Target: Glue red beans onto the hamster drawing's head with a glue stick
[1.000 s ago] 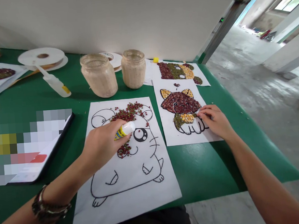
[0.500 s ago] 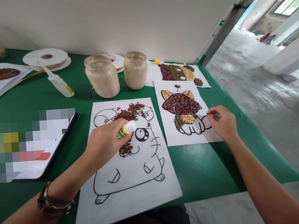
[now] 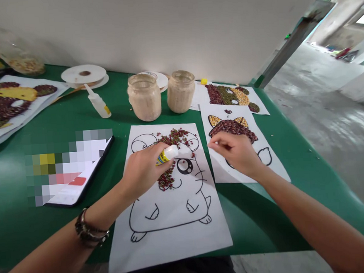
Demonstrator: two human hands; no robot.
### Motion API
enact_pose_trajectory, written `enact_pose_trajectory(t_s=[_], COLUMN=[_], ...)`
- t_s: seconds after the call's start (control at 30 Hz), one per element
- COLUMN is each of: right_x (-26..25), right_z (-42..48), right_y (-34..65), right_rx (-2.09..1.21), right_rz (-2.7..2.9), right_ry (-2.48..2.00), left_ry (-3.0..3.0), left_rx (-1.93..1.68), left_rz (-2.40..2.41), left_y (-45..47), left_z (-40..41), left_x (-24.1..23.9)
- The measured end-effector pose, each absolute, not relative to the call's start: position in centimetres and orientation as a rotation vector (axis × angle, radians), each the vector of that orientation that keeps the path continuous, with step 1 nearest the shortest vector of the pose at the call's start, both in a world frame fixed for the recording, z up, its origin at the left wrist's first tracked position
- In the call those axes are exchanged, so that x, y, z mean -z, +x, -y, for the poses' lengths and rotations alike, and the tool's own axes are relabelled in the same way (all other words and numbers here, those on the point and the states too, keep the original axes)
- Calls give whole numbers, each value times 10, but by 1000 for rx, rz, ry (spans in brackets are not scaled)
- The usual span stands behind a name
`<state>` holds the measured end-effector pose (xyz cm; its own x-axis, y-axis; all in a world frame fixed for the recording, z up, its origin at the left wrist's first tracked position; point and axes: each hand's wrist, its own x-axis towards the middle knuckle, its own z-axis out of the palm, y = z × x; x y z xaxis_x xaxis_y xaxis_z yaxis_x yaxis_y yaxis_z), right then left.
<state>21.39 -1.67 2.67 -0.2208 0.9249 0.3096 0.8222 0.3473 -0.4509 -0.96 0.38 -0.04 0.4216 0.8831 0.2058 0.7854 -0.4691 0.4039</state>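
My left hand (image 3: pixel 142 172) is closed round a small glue bottle (image 3: pixel 167 155) with a yellow label, its tip over the hamster outline drawing (image 3: pixel 171 208). Red beans (image 3: pixel 175 136) cover part of the hamster's head and cheek. My right hand (image 3: pixel 234 153) hovers over the left edge of the bean-filled cat picture (image 3: pixel 231 127), fingertips pinched together; what they hold is too small to see.
Two glass jars (image 3: pixel 144 96) (image 3: pixel 181 91) stand behind the drawing. A second glue bottle (image 3: pixel 98 103), tape rolls (image 3: pixel 84 73), a phone (image 3: pixel 75 173) and other bean pictures (image 3: pixel 231 93) (image 3: pixel 5 103) lie on the green table (image 3: pixel 252 214). The table's edge runs along the right.
My right hand lifted from the cat picture's lower part and moved left toward the hamster sheet, fingers pinched. The view shifted right-to-left; my left hand kept the glue bottle in place.
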Motion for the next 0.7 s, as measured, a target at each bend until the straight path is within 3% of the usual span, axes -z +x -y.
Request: enact_pose_trajectory(t_s=[0.33,0.7], right_x=[3,2], right_z=[-43,-46], right_y=[188,190], right_rx=[-246,-364], right_rz=[2456,2356], right_ry=[-1413,-1412], left_ry=[2461,2437], left_rx=[-628,-617], left_rz=[-1447,-1414], left_y=[-10,-10], left_z=[-5,-6], left_x=[2,4])
